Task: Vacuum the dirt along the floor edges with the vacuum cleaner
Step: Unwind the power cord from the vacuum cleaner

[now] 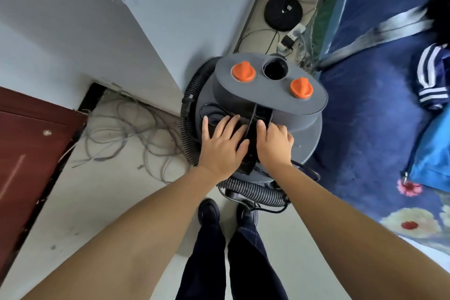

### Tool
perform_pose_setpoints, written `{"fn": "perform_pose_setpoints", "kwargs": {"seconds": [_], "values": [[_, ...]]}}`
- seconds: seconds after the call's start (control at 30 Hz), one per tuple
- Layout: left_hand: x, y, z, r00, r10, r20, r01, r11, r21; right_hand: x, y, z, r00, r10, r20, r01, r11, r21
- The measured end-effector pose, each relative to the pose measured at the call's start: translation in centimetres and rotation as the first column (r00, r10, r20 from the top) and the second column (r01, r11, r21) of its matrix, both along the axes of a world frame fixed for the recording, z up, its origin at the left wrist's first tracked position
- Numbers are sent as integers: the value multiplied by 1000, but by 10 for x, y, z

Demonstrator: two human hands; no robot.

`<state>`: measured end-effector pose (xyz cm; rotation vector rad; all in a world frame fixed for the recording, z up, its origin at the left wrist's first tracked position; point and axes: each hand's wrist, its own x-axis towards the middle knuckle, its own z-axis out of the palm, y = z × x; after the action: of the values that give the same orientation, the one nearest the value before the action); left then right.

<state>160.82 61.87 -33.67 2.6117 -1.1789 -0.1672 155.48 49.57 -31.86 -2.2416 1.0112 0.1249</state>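
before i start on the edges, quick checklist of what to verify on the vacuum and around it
1. Both hands on the vacuum cleaner: ok. Left hand lies flat on the top; right hand rests beside the black handle.
2. Hose free for use: not ok, it is coiled around the body.
3. Round port between the two orange knobs: not ok, nothing plugged in.
4. Power connected: cannot tell.
5. Floor edge by the wall: not ok, loose grey cables lie there.
6. Feet clear of the hose: ok, shoes stand just behind it.
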Motion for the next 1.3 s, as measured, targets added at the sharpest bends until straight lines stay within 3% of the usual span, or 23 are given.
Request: {"fn": "perform_pose_setpoints", "kwargs": {"seconds": [0.13, 0.47, 0.63, 0.83, 1.13, 1.3], "values": [[-10, 0, 3, 996, 16, -86, -12, 999, 38, -3, 1, 0, 1000, 12, -6, -12, 1000, 24], [-69, 43, 6, 994, 112, 5, -112, 992, 58, -49, 34, -1, 982, 174, -67, -162, 975, 153], [-112, 73, 4, 981, 184, -65, -172, 973, 152, -84, 59, -3, 968, 238, -80, -218, 956, 198], [-171, 112, 6, 964, 261, -47, -252, 957, 143, -132, 96, -5, 939, 333, -84, -310, 927, 213], [-262, 160, 6, 911, 409, -54, -401, 909, 111, -206, 142, -4, 870, 484, -94, -451, 858, 245], [-325, 170, 6, 817, 571, -82, -568, 821, 58, -249, 158, -5, 805, 582, -118, -549, 805, 223]]}}
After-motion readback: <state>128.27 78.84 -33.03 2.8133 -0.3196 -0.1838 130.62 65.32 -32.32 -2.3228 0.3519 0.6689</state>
